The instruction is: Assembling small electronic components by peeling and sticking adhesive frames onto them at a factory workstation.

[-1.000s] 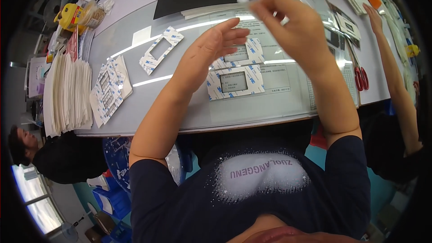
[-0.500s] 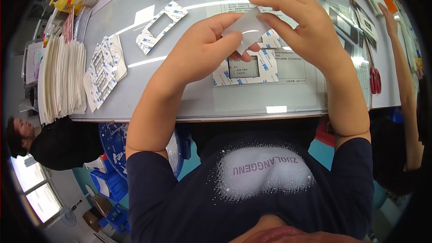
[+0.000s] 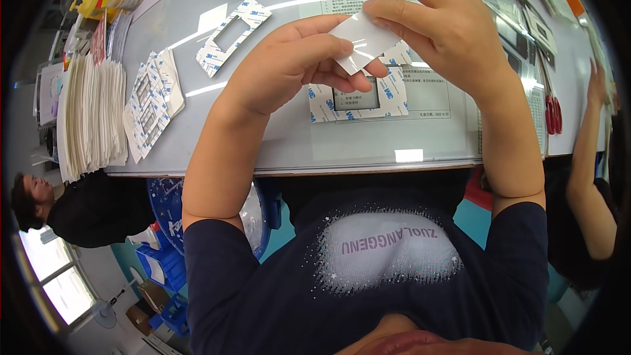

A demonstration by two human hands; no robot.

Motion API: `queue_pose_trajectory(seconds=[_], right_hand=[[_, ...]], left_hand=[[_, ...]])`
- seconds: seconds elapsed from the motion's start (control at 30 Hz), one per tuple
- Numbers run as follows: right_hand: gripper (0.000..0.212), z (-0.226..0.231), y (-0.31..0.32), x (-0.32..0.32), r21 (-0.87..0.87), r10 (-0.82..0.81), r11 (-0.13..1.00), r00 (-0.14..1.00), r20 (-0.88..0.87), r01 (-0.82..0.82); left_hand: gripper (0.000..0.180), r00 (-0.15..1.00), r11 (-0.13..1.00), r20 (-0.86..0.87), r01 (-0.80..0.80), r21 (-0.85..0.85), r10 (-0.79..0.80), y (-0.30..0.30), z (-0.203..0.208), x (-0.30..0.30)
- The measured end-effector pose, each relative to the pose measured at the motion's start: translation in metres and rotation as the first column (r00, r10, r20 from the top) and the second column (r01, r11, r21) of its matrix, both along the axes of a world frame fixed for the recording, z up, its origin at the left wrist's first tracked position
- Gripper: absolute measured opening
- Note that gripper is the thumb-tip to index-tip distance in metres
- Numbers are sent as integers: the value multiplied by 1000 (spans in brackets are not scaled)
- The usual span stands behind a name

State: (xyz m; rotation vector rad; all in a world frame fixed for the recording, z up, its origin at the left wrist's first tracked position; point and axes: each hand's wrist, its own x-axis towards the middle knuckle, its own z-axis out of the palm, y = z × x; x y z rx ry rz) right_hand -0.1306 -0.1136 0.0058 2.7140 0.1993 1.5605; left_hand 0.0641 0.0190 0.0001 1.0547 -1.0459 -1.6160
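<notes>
Between my two hands is a small, glossy, whitish square sheet (image 3: pixel 360 41), tilted and held above the table. My left hand (image 3: pixel 282 59) pinches its lower left part, thumb on top and fingers beneath. At its upper right corner, my right hand (image 3: pixel 444 26) has thumb and index finger closed on the edge, with the other fingers curled above. Below the hands lies a white adhesive frame (image 3: pixel 322 104) with blue print and a rectangular opening. Part of another blue-printed piece (image 3: pixel 399 54) shows behind my fingers.
Another adhesive frame (image 3: pixel 209 59) lies to the left, near a fanned pile of frames (image 3: pixel 148 102). Stacked white sheets (image 3: pixel 92 118) stand at the left edge. Red-handled scissors (image 3: pixel 554 115) lie at right. A co-worker's arm (image 3: pixel 585 164) reaches in there. A blue tub (image 3: pixel 167 213) sits below.
The square sheet has turned so more of its shiny face shows. My right hand has shifted slightly upward. At far right, the co-worker's arm has moved lower.
</notes>
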Motion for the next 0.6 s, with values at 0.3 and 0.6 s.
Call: queue_pose_trajectory(seconds=[0.3, 0.6], right_hand=[[16, 6, 8, -10, 152, -49, 985, 971, -234, 87], [25, 5, 15, -6, 47, -26, 998, 987, -161, 35]], left_hand=[[79, 980, 996, -177, 82, -31, -86, -10, -8, -1], [66, 992, 998, -114, -57, -4, 56, -7, -8, -3]])
